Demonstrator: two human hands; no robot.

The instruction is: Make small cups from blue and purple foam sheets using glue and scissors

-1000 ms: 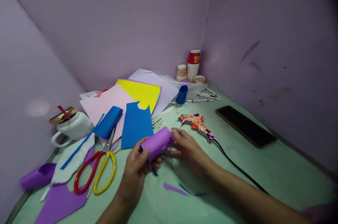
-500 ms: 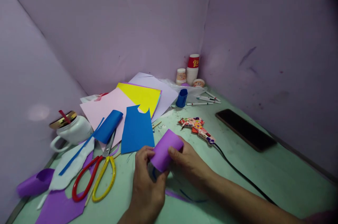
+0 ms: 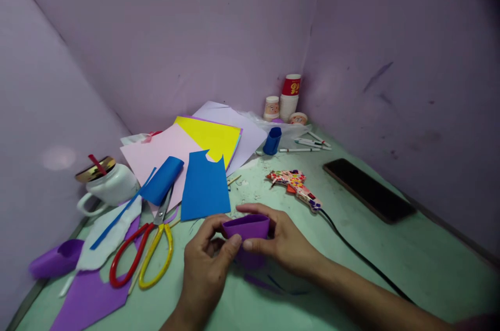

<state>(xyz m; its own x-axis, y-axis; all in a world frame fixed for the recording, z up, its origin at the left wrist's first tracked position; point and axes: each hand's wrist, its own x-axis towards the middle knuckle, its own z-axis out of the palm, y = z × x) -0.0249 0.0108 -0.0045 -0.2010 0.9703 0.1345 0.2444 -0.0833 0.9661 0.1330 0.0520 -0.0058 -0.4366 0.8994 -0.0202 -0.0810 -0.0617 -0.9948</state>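
A purple foam tube (image 3: pixel 250 228) stands upright between my hands, its oval opening facing up. My left hand (image 3: pixel 211 255) grips its left side, thumb on the near face. From the right, my right hand (image 3: pixel 281 240) is closed round it, thumb in front and fingers behind. Under and beside the tube lie thin purple and blue strips (image 3: pixel 279 285). Beyond my left hand is a cut blue foam sheet (image 3: pixel 205 188). Scissors (image 3: pixel 158 224) with one red and one yellow handle lie to the left, beside a rolled blue foam piece (image 3: pixel 162 180).
A floral glue gun (image 3: pixel 295 185) with a black cord and a phone (image 3: pixel 369 189) lie at right. Behind are a small blue tube (image 3: pixel 272 141), markers (image 3: pixel 312 143), paper cups (image 3: pixel 289 104) and coloured sheets (image 3: pixel 211 136). At left are a white mug (image 3: pixel 111 185) and purple foam scraps (image 3: pixel 91 300).
The purple tube has been turned from a slant to upright, so its opening now shows. Both hands have shifted their grip with it. The view has moved slightly.
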